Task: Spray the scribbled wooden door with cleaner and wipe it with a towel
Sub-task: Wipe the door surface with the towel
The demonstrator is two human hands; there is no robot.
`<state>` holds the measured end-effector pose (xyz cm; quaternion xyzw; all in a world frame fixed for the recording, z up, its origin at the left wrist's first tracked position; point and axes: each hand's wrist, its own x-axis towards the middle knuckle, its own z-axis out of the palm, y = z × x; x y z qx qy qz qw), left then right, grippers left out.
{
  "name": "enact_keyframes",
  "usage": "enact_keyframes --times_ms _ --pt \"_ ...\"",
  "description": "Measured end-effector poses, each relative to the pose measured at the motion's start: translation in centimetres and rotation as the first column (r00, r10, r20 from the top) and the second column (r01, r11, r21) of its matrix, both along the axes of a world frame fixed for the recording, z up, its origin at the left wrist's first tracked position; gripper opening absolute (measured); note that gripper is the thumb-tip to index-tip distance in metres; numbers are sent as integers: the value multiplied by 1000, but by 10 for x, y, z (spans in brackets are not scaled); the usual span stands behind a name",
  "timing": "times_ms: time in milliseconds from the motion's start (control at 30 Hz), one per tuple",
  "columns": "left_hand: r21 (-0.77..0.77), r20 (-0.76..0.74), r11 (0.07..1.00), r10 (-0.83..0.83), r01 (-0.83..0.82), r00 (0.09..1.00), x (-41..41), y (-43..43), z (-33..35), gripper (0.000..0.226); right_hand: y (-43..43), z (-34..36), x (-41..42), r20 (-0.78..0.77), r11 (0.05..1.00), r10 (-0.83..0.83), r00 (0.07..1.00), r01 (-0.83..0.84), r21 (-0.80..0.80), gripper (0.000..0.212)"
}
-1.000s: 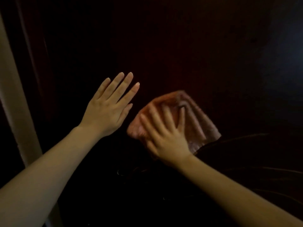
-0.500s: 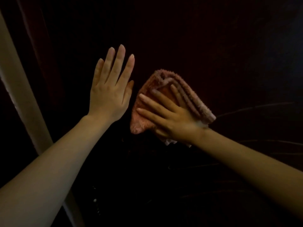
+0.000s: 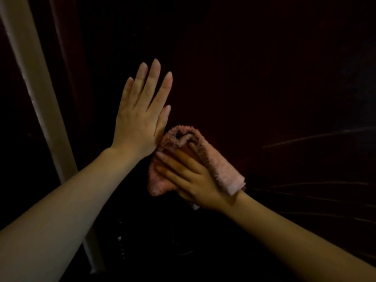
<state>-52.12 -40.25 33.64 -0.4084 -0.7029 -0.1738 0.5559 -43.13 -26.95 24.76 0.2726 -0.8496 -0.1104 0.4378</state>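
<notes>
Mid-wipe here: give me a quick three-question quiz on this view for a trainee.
1. True or false: the left hand grips the pink towel.
2. Multiple choice: the right hand is A) lifted clear of the towel, B) pressing the towel against the dark door with straight fingers, C) holding a spray bottle.
3. Fill in: the faint pale streaks on the door lie to the ____ of the towel.

Key: 1 false, the left hand is open, fingers straight, and holds nothing; 2 B; 3 right.
</notes>
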Motion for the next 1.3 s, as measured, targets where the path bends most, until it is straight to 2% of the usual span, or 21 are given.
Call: enact_keyframes --times_ms 67,167,300,467,567,633,700,767,833,900,967,1000,1033,1100,1133,1233,1300 --pt "33 54 999 -8 7 999 1 2 -10 49 16 12 12 -28 1000 28 999 -28 -4 53" --pt "78 112 997 3 -11 994 6 6 -12 51 47 31 37 -89 992 -103 991 109 62 52" --pt "150 185 988 -3 -25 983 28 25 -7 56 63 42 56 -184 973 -210 960 224 58 55" --pt "221 131 975 -19 -10 991 64 90 6 55 93 44 79 -205 942 -300 932 324 93 56" --pt "280 87 959 19 -43 996 63 97 2 54 131 47 113 -218 915 -353 910 384 125 53" --pt "302 91 953 -10 -18 996 62 98 -1 54 165 53 142 -258 867 -445 858 484 115 57" --pt "329 93 944 -29 -3 995 60 102 -2 54 184 59 162 -313 771 -618 721 634 -60 61" --pt "318 130 946 12 -53 991 49 106 -7 57 171 60 158 -286 670 -742 606 662 -335 66" --pt "175 209 971 124 -162 970 35 104 -12 71 137 56 134 -184 554 -806 562 609 -567 76" --pt "93 286 984 120 -152 951 31 100 -11 83 104 52 107 -119 495 -807 578 551 -672 82" --pt "195 313 977 17 -82 949 46 102 -5 69 89 47 95 -106 522 -789 605 569 -635 84" --pt "211 260 975 7 -64 965 60 105 -1 67 89 45 95 -117 548 -783 610 589 -594 83" --pt "169 182 986 -14 -17 983 76 111 3 63 94 43 98 -133 574 -777 615 606 -550 81" --pt "25 29 987 -161 160 987 100 131 4 55 109 42 111 -165 636 -748 643 623 -456 72" --pt "-26 5 977 -212 212 977 111 142 5 53 119 45 121 -176 668 -727 664 624 -406 68" --pt "23 -8 979 -201 201 980 131 167 9 52 160 62 160 -200 720 -691 695 635 -280 65" --pt "57 -8 986 -155 155 988 132 173 9 52 192 70 187 -205 695 -717 666 661 -283 65"
